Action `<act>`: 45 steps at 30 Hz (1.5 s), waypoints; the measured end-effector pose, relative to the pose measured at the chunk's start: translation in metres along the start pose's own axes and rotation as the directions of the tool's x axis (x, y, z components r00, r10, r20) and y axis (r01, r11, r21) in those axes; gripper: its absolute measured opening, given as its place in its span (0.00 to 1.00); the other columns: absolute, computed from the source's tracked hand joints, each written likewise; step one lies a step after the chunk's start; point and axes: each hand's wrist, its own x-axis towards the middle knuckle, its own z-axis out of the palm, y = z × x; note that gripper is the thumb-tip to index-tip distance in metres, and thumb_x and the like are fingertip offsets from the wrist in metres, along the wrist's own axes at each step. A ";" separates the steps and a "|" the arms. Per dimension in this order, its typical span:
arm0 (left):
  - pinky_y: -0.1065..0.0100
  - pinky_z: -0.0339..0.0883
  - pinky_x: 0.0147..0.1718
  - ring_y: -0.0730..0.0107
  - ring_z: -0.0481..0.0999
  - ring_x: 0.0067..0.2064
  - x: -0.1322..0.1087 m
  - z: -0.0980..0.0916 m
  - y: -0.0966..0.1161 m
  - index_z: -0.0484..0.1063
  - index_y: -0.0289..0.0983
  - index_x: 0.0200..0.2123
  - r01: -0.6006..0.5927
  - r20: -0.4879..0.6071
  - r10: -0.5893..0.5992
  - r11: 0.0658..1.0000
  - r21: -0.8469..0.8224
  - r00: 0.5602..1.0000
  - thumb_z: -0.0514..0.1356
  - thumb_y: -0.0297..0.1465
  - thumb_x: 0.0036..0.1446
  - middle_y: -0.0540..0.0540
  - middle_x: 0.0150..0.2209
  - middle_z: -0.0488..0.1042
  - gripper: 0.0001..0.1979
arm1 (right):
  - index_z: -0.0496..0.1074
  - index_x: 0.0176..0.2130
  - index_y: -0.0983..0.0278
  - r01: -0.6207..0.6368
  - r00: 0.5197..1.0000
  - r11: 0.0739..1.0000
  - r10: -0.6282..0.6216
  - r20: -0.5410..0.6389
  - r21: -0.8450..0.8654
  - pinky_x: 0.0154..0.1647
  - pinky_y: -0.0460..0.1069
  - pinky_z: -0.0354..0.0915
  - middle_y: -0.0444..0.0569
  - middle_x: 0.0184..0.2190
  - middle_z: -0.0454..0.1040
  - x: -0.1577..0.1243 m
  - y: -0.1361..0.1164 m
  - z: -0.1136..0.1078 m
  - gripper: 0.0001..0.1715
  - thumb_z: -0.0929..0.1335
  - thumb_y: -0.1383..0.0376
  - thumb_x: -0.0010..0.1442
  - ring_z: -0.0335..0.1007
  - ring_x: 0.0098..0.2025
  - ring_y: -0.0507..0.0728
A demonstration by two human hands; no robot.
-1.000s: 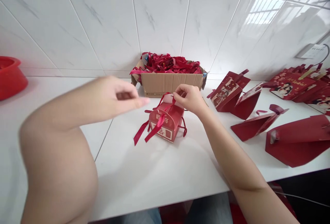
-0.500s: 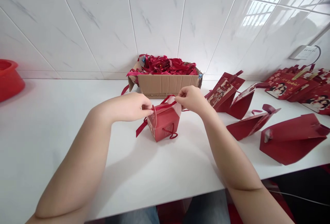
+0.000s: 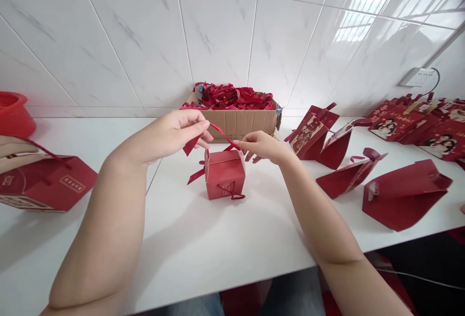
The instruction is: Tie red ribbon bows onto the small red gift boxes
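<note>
my left hand (image 3: 178, 134) has a red ribbon (image 3: 221, 132) pinched between thumb and forefinger, its cut end hanging below my grip. my right hand (image 3: 262, 148) has thumb and forefinger together on the same ribbon, just above the right side of the red gift box (image 3: 225, 180), so the strip slants down between my two hands. the box stands upright on the white table (image 3: 218, 248) in front of me, a twisted cord handle (image 3: 238, 197) drooping down its near face. right behind sits a cardboard box (image 3: 240, 123) (heaped with more red ribbons (image 3: 232, 97)). folded red cartons (image 3: 403, 199) stand to my right, and another gift box (image 3: 54, 185) shows at the left.
</note>
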 end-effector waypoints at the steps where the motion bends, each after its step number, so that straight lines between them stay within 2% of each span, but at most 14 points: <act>1: 0.69 0.68 0.31 0.69 0.75 0.33 0.000 0.000 0.001 0.72 0.39 0.37 -0.005 -0.024 0.004 1.000 -0.029 1.000 0.54 0.44 0.60 0.45 0.39 0.79 0.15 | 0.72 0.30 0.64 0.011 1.000 1.000 -0.010 -0.009 0.020 0.24 0.43 0.69 0.50 0.33 0.77 0.000 0.000 0.000 0.20 0.70 0.49 0.56 0.74 0.30 0.51; 4: 0.70 0.65 0.27 0.68 0.75 0.33 0.000 -0.001 0.001 0.72 0.39 0.35 -0.012 -0.079 0.010 1.000 -0.027 0.997 0.54 0.42 0.59 0.45 0.38 0.78 0.14 | 0.70 0.29 0.64 0.038 0.998 0.997 -0.035 -0.055 0.065 0.23 0.42 0.66 0.48 0.32 0.77 0.001 0.001 -0.001 0.15 0.70 0.55 0.55 0.73 0.31 0.50; 7: 0.70 0.60 0.23 0.72 0.69 0.26 -0.001 -0.004 0.001 0.71 0.38 0.29 0.033 -0.094 -0.026 0.997 0.071 0.995 0.56 0.39 0.56 0.46 0.32 0.75 0.11 | 0.70 0.29 0.64 0.058 0.995 0.993 -0.049 -0.084 0.106 0.24 0.42 0.65 0.48 0.33 0.77 0.001 0.000 0.000 0.10 0.70 0.59 0.54 0.73 0.31 0.50; 10: 0.69 0.52 0.19 0.75 0.57 0.20 -0.003 -0.008 -0.002 0.66 0.39 0.24 0.140 -0.110 -0.120 0.969 0.204 0.987 0.56 0.37 0.53 0.51 0.21 0.62 0.10 | 0.68 0.30 0.64 0.047 0.993 0.992 -0.033 -0.116 0.116 0.24 0.42 0.66 0.48 0.33 0.76 0.000 -0.002 0.003 0.08 0.70 0.62 0.54 0.73 0.31 0.50; 13: 0.68 0.48 0.19 0.75 0.55 0.19 -0.003 -0.012 -0.010 0.57 0.38 0.20 0.203 -0.074 -0.189 0.919 0.337 0.979 0.56 0.37 0.51 0.51 0.19 0.55 0.14 | 0.66 0.32 0.63 0.038 0.990 0.996 -0.027 -0.141 0.079 0.22 0.43 0.66 0.48 0.34 0.76 -0.002 -0.004 0.006 0.10 0.70 0.62 0.53 0.73 0.31 0.51; 18: 0.67 0.49 0.20 0.72 0.57 0.21 0.002 -0.014 -0.025 0.56 0.38 0.20 0.206 0.074 -0.281 0.837 0.506 0.957 0.56 0.38 0.48 0.49 0.22 0.62 0.14 | 0.64 0.41 0.60 0.043 0.992 0.998 -0.037 -0.125 0.047 0.23 0.44 0.67 0.47 0.35 0.75 -0.004 -0.005 0.008 0.13 0.69 0.62 0.55 0.73 0.31 0.52; 22: 0.67 0.52 0.22 0.69 0.63 0.23 0.005 -0.008 -0.022 0.61 0.40 0.25 0.185 0.178 -0.360 0.771 0.609 0.916 0.57 0.39 0.47 0.48 0.27 0.68 0.09 | 0.69 0.44 0.60 0.107 0.976 0.993 -0.115 -0.184 -0.051 0.30 0.47 0.69 0.50 0.40 0.74 -0.002 -0.003 0.011 0.15 0.68 0.61 0.55 0.73 0.39 0.55; 26: 0.67 0.59 0.27 0.61 0.72 0.32 0.005 -0.001 -0.013 0.66 0.43 0.36 0.102 0.249 -0.299 0.804 0.586 0.921 0.55 0.39 0.49 0.46 0.38 0.75 0.11 | 0.73 0.43 0.61 0.358 0.898 0.929 -0.371 -0.235 -0.098 0.44 0.51 0.69 0.50 0.46 0.73 -0.001 -0.003 0.020 0.13 0.67 0.61 0.57 0.71 0.48 0.56; 28: 0.66 0.59 0.27 0.60 0.72 0.33 0.006 0.001 -0.012 0.67 0.42 0.35 0.062 0.265 -0.272 0.796 0.602 0.925 0.52 0.39 0.52 0.45 0.38 0.75 0.10 | 0.75 0.40 0.61 0.468 0.843 0.871 -0.491 -0.219 -0.152 0.50 0.52 0.67 0.50 0.47 0.72 0.000 -0.003 0.029 0.11 0.67 0.60 0.58 0.70 0.50 0.56; 30: 0.66 0.59 0.26 0.60 0.73 0.33 0.007 0.003 -0.013 0.68 0.42 0.34 0.046 0.272 -0.269 0.784 0.619 0.924 0.51 0.40 0.53 0.44 0.37 0.75 0.11 | 0.76 0.39 0.60 0.512 0.814 0.827 -0.553 -0.177 -0.233 0.53 0.54 0.65 0.51 0.49 0.72 0.000 -0.004 0.039 0.11 0.69 0.58 0.58 0.69 0.52 0.58; 33: 0.66 0.59 0.25 0.60 0.73 0.32 0.009 0.004 -0.015 0.67 0.42 0.39 0.061 0.220 -0.248 0.783 0.619 0.944 0.54 0.43 0.51 0.43 0.40 0.75 0.15 | 0.77 0.38 0.60 0.536 0.800 0.789 -0.588 -0.117 -0.301 0.54 0.55 0.64 0.51 0.49 0.72 0.001 -0.004 0.051 0.11 0.69 0.57 0.58 0.69 0.53 0.59; 36: 0.67 0.58 0.24 0.63 0.73 0.30 0.010 0.007 -0.016 0.66 0.41 0.41 0.034 0.157 -0.155 0.809 0.587 0.975 0.56 0.41 0.50 0.43 0.40 0.76 0.16 | 0.76 0.36 0.60 0.538 0.795 0.782 -0.595 -0.118 -0.315 0.51 0.54 0.64 0.49 0.46 0.74 0.003 -0.003 0.056 0.08 0.67 0.62 0.60 0.71 0.49 0.57; 41: 0.68 0.56 0.23 0.67 0.70 0.26 0.016 0.015 -0.017 0.69 0.41 0.35 -0.050 0.170 -0.037 0.875 0.482 0.985 0.54 0.32 0.51 0.46 0.34 0.76 0.08 | 0.75 0.34 0.61 0.482 0.823 0.829 -0.539 -0.177 -0.283 0.45 0.51 0.65 0.49 0.43 0.76 0.006 -0.003 0.056 0.10 0.64 0.64 0.62 0.72 0.45 0.56; 45: 0.67 0.54 0.21 0.68 0.67 0.25 0.022 0.017 -0.022 0.68 0.40 0.31 -0.048 0.143 -0.017 0.897 0.438 0.990 0.52 0.33 0.53 0.47 0.30 0.74 0.06 | 0.74 0.31 0.62 0.420 0.850 0.872 -0.475 -0.228 -0.251 0.41 0.50 0.65 0.49 0.41 0.76 0.007 -0.003 0.057 0.12 0.64 0.60 0.61 0.71 0.42 0.55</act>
